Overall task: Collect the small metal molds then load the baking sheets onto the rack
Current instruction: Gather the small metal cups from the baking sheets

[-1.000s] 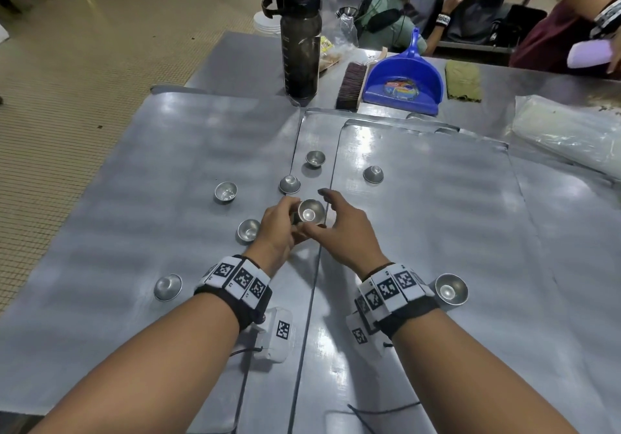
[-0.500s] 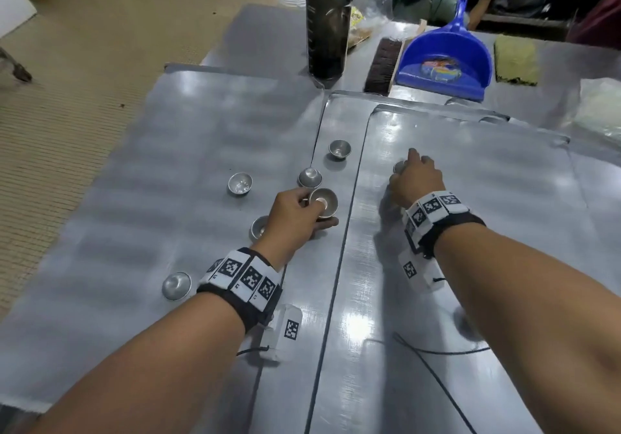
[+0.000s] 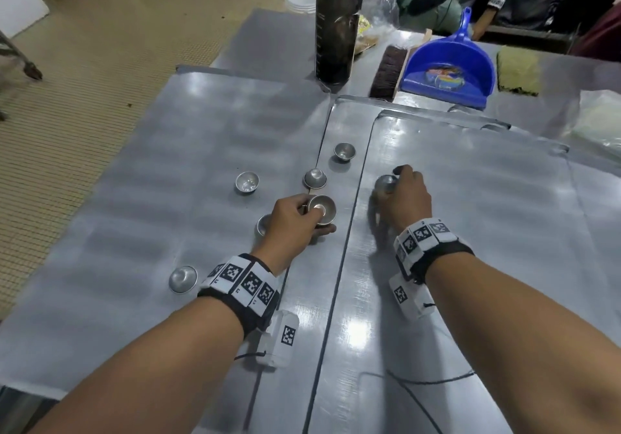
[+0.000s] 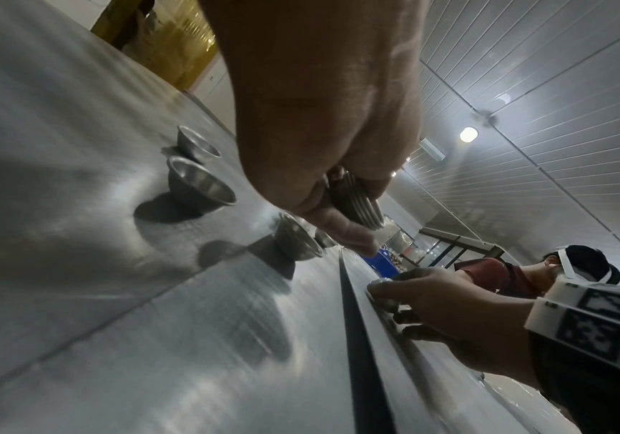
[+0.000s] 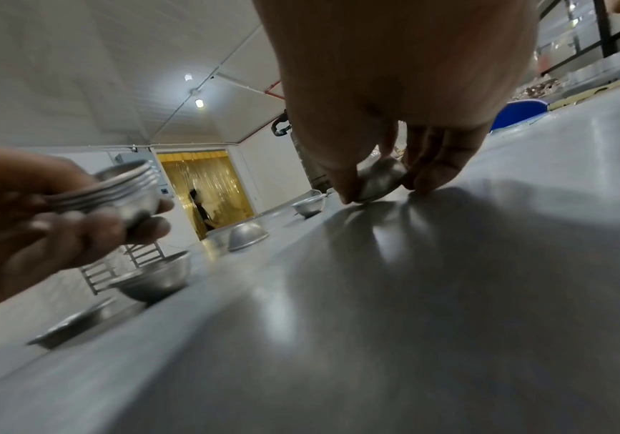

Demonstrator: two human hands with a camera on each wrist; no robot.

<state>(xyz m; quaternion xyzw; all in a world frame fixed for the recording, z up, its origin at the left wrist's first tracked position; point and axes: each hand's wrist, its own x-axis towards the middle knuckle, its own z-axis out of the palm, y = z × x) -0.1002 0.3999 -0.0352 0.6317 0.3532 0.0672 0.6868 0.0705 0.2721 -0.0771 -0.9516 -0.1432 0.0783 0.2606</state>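
Observation:
My left hand (image 3: 312, 218) holds a stack of several nested small metal molds (image 3: 322, 210), lifted just over the seam between the baking sheets; the stack also shows in the wrist views (image 4: 356, 205) (image 5: 126, 193). My right hand (image 3: 398, 181) pinches one upside-down mold (image 3: 385, 183) (image 5: 378, 182) that still touches the right baking sheet (image 3: 487, 215). Loose molds lie on the left sheet (image 3: 151, 198): one upright (image 3: 247, 182), one inverted (image 3: 183, 279), one half hidden behind my left hand (image 3: 263, 225). Two more (image 3: 315, 178) (image 3: 345, 151) sit on the middle sheet strip.
Beyond the sheets stand a dark water bottle (image 3: 336, 30), a brush (image 3: 386, 70), a blue dustpan (image 3: 450, 70) and a green pad (image 3: 517, 70). A plastic bag (image 3: 598, 121) lies at the far right. People sit behind the table. A thin black cable (image 3: 420, 386) crosses the near sheet.
My right hand left the stack and reached forward and right onto the inverted mold on the right sheet. My left hand keeps the stack in nearly the same place.

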